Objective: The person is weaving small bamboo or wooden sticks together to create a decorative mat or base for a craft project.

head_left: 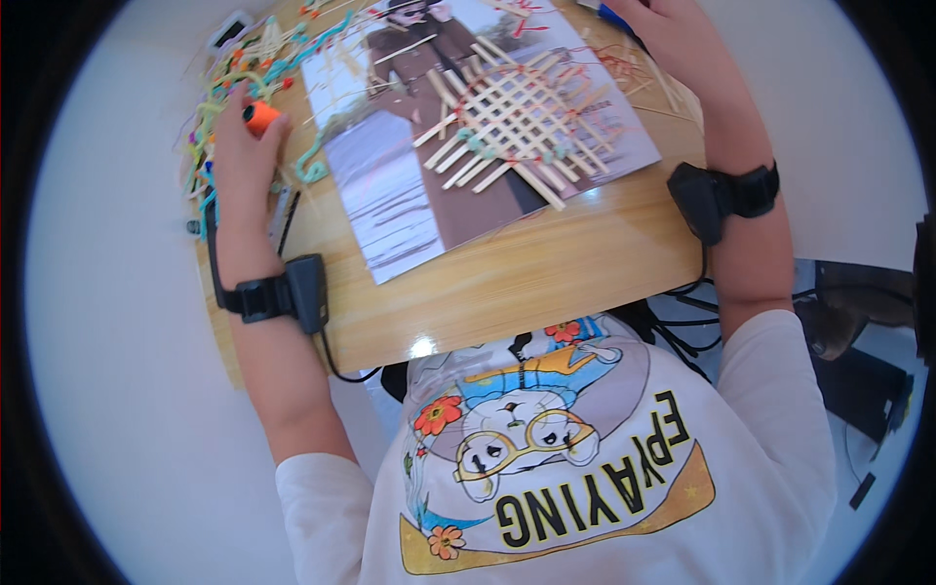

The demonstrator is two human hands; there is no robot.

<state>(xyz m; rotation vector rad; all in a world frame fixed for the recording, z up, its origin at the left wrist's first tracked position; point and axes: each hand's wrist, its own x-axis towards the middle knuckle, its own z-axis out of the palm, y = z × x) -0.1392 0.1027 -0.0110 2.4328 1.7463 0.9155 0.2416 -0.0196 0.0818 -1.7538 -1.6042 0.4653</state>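
Observation:
At the far left of the table, my left hand [244, 151] is closed round an orange spool of thread [260, 118], held between thumb and fingers. My right hand [675, 47] is at the upper right, its fingers partly cut off by the picture's edge. It is curled at a blue object [621, 21], mostly hidden, whose kind I cannot make out. Between the hands lies a lattice of crossed flat wooden sticks [517, 115], bound with red thread and bits of pale green yarn. It rests on a large printed photo sheet [400, 175].
A heap of coloured yarn and small craft pieces [278, 54] lies along the table's left side. More thin sticks and red thread [639, 73] are at the upper right. The wooden table's [468, 283] near edge is in front of my body. Cables [682, 336] hang below it.

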